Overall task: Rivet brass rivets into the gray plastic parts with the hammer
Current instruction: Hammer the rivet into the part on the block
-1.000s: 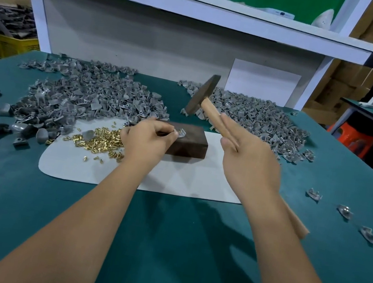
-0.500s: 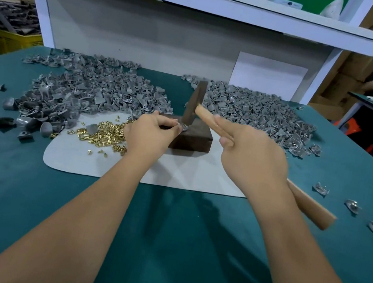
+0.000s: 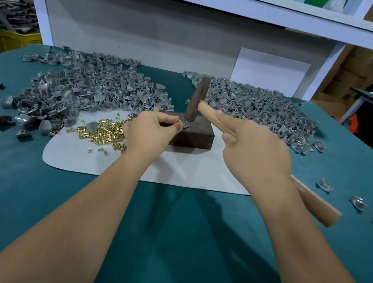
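1. Leftmost: loose gray plastic parts (image 3: 84, 94) heaped on table (image 3: 164, 236), brass rivets (image 3: 105, 131) beside.
2. Left hand (image 3: 151, 133) grip pinches one part on dark block (image 3: 196, 135).
3. Right hand (image 3: 256, 153) grip clamps hammer (image 3: 197, 101), head down touching that part.

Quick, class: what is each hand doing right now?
Left hand: pinches a gray plastic part on the dark block.
Right hand: grips the hammer.

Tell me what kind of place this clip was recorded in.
Probably a small factory or workshop bench for hand assembly. Large heaps of gray plastic parts cover the green worktable, loose brass rivets lie on a pad, and the right hand grips a hammer over a dark block.
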